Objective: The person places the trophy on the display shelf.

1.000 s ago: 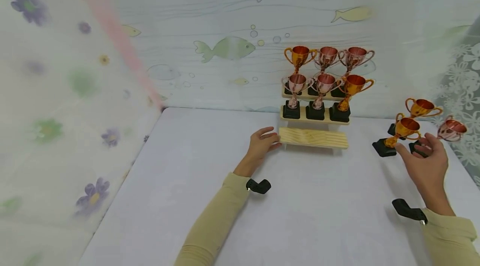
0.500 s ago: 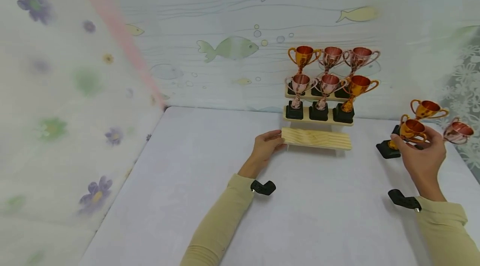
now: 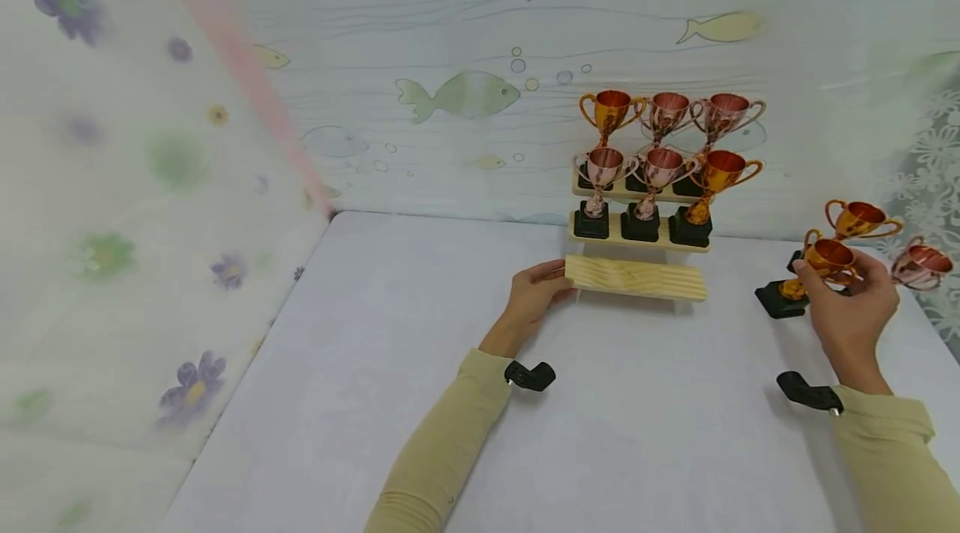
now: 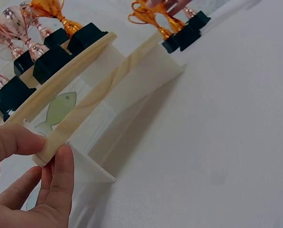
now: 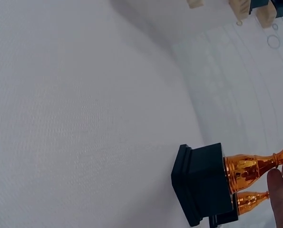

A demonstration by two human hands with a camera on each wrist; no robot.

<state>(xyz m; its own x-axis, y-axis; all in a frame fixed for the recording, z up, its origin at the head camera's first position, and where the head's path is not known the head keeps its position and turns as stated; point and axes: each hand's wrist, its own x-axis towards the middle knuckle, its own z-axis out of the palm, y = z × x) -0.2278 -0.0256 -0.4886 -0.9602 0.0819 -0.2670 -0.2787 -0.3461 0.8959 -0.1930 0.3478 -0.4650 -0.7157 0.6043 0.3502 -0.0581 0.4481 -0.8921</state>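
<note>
My left hand (image 3: 531,301) pinches the left end of the lowest wooden step (image 3: 636,279) of a tiered display stand. In the left wrist view the thumb (image 4: 20,141) lies on top of the step and the fingers are beneath it. At the right, my right hand (image 3: 855,316) grips the cup of a gold trophy (image 3: 828,256) with a black base. In the right wrist view a fingertip (image 5: 279,192) touches its gold stem, and the black base (image 5: 203,183) shows whole; the cup is mostly out of frame. Whether the base touches the table cannot be told.
Several gold and rose-pink trophies stand on the two upper steps (image 3: 639,234). Behind my right hand are another gold trophy (image 3: 861,218) and a pink trophy (image 3: 922,263). A curtain printed with fish (image 3: 472,95) hangs behind the white table (image 3: 420,283).
My right hand has closed round the near gold trophy, its thumb now across the cup. The left hand's fingers have drawn together on the step's end. The head view has shifted slightly.
</note>
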